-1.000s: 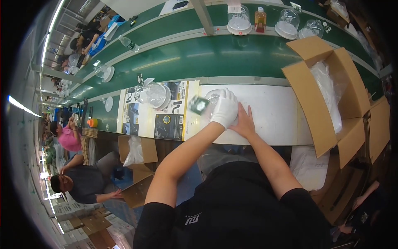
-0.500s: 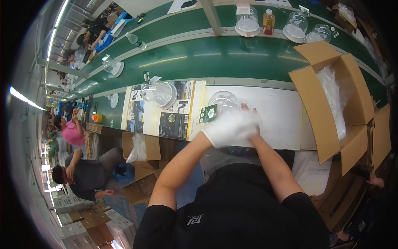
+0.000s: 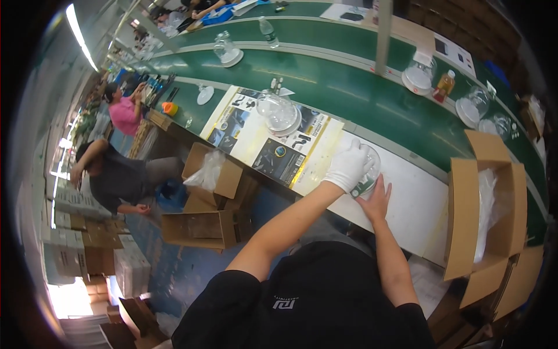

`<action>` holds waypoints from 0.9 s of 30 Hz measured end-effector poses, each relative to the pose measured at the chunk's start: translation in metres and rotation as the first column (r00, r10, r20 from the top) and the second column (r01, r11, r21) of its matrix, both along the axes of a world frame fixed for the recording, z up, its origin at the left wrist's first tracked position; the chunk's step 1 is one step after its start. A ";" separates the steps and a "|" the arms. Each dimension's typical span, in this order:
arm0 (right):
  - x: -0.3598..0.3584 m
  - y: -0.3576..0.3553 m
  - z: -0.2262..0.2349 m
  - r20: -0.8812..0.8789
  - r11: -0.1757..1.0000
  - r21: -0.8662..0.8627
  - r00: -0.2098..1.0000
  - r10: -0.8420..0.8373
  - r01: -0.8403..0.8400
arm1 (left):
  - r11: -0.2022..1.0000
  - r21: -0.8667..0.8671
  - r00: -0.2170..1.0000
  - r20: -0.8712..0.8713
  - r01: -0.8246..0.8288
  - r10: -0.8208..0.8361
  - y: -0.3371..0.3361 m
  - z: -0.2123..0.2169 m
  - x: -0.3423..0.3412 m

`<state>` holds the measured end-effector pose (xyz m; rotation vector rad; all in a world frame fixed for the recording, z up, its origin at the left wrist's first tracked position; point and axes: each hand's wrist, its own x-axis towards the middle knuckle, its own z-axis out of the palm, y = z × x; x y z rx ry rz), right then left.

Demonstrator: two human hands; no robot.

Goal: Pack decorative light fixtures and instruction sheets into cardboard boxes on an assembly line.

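Note:
A clear dome point(image 3: 373, 164) sits on the white board in front of me, with a green printed card point(image 3: 364, 187) on its near side. My left hand point(image 3: 347, 167), in a white glove, is closed over the dome's left and top. My bare right hand point(image 3: 376, 202) grips the near edge by the card, thumb to the left and fingers along the right side. The hands cover part of the dome. To the left, another clear dome on a white base point(image 3: 283, 129) stands on printed packaging sheets point(image 3: 280, 161).
An open cardboard box point(image 3: 462, 218) with plastic bags inside stands at the right. Beyond the board runs a green conveyor point(image 3: 331, 84); further domes, an amber drink bottle point(image 3: 445, 86) and a clear bottle point(image 3: 268, 32) stand past it. Two people are at the left, near open cartons point(image 3: 200, 230).
The view has swung to the left. My hands, together in a blur in front of the dome before, are now apart and on it. The green card has shifted from its left to its near side.

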<state>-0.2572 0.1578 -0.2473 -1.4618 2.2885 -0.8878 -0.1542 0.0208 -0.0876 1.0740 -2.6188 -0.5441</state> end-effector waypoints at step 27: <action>-0.001 0.051 0.015 0.007 0.994 -0.102 0.999 -0.047 0.047 | 0.823 -0.146 0.834 -0.032 -0.549 0.551 -0.149 -0.008 0.272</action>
